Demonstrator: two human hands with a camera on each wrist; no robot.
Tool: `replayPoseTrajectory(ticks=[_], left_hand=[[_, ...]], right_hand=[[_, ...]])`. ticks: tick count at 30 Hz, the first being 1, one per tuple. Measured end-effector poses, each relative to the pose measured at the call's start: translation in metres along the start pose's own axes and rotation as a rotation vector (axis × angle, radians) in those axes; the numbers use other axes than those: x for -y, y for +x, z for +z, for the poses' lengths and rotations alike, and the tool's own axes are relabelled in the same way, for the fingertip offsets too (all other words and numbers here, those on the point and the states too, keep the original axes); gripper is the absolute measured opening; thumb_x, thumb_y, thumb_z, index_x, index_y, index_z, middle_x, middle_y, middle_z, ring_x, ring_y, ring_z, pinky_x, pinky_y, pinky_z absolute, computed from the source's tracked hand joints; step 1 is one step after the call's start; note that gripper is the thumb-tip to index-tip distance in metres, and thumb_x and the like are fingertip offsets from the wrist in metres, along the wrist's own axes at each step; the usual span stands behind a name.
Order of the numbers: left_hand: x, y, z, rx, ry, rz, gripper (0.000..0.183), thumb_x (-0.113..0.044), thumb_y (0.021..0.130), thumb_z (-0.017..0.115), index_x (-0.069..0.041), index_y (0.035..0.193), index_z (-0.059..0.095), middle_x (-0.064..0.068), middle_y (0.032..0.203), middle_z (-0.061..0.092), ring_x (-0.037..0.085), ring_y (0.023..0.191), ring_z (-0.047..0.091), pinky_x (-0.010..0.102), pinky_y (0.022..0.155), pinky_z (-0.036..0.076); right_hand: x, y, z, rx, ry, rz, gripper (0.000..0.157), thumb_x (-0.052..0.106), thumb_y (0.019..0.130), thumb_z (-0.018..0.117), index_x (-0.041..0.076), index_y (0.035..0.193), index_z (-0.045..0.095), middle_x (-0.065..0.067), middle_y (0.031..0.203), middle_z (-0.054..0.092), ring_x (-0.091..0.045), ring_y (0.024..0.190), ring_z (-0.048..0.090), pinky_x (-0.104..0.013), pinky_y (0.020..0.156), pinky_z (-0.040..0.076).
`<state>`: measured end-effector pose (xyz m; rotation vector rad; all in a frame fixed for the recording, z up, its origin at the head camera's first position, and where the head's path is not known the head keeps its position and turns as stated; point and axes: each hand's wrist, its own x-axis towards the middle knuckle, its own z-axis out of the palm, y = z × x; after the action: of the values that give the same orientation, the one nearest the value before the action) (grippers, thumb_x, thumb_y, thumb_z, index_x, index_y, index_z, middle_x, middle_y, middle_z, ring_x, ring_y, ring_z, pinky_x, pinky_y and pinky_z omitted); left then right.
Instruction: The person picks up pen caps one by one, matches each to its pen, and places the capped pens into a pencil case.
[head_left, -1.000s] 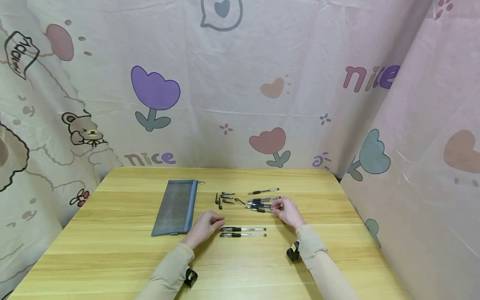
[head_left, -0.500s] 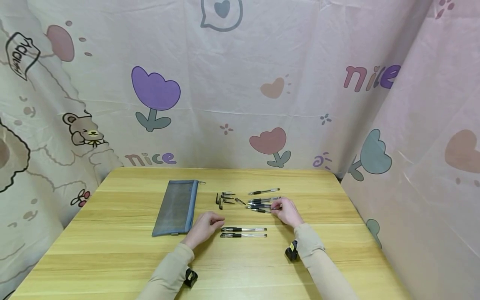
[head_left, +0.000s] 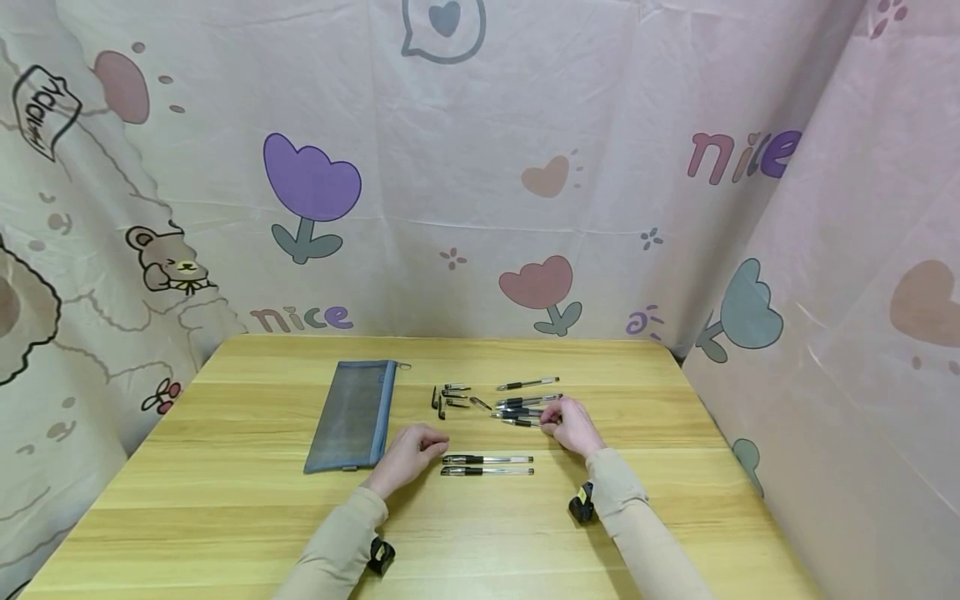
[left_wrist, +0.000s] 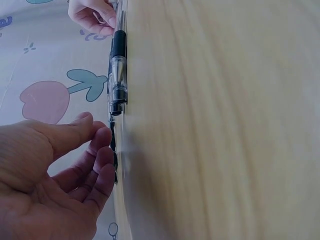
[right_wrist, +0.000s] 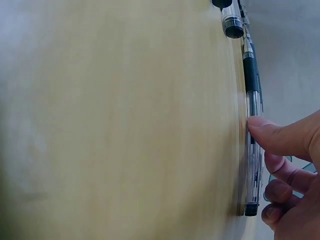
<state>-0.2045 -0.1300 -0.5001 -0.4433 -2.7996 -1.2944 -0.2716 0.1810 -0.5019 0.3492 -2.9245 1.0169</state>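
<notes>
At the right of the table, my right hand (head_left: 572, 425) pinches the clear barrel of an uncapped black gel pen (right_wrist: 251, 75), thumb on the near side. It is the nearest of several uncapped pens (head_left: 517, 402) lying together, and the fingers hide its rear end in the head view. My left hand (head_left: 408, 457) holds nothing; its fingers are loosely bent, thumb close to the index fingertip in the left wrist view. Just right of it lie two capped gel pens (head_left: 487, 459), side by side and parallel to the table's front.
Several loose black pen caps (head_left: 456, 395) lie behind the capped pens, near the table's middle. A grey-blue mesh zip pouch (head_left: 348, 417) lies flat to the left, close to my left hand. Another uncapped pen (head_left: 527, 383) lies farther back. Patterned cloth hangs behind the table (head_left: 225, 500).
My right hand has shifted very slightly to the left, still at the same pen. The left hand and the other things stay where they were.
</notes>
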Motion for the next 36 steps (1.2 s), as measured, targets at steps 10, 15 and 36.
replayPoseTrajectory(ticks=[10,15,36], left_hand=[[0.003,0.001,0.002,-0.008,-0.006,-0.004,0.017,-0.007,0.094,0.068,-0.002,0.108,0.077,0.012,0.105,0.076,0.024,0.096,0.068,0.042,0.086,0.056],[0.005,0.002,0.002,-0.029,-0.014,-0.018,0.018,-0.004,0.094,0.067,-0.001,0.108,0.077,0.014,0.106,0.076,0.026,0.096,0.069,0.041,0.086,0.057],[0.008,0.016,0.001,-0.192,-0.017,-0.14,0.02,-0.005,0.093,0.068,0.002,0.111,0.074,0.01,0.093,0.074,0.016,0.082,0.064,0.032,0.074,0.052]], right_hand=[[-0.002,0.0,0.001,-0.003,-0.052,-0.054,0.009,-0.001,0.083,0.076,0.008,0.083,0.074,-0.004,0.088,0.067,-0.016,0.086,0.058,-0.038,0.083,0.05],[-0.001,-0.001,0.001,-0.003,-0.046,-0.06,0.005,0.003,0.084,0.076,0.007,0.085,0.074,-0.002,0.088,0.068,-0.015,0.087,0.058,-0.038,0.086,0.048],[0.017,-0.018,-0.001,0.012,0.164,0.011,0.006,0.006,0.092,0.069,0.009,0.094,0.072,-0.002,0.093,0.071,-0.013,0.088,0.061,-0.035,0.085,0.051]])
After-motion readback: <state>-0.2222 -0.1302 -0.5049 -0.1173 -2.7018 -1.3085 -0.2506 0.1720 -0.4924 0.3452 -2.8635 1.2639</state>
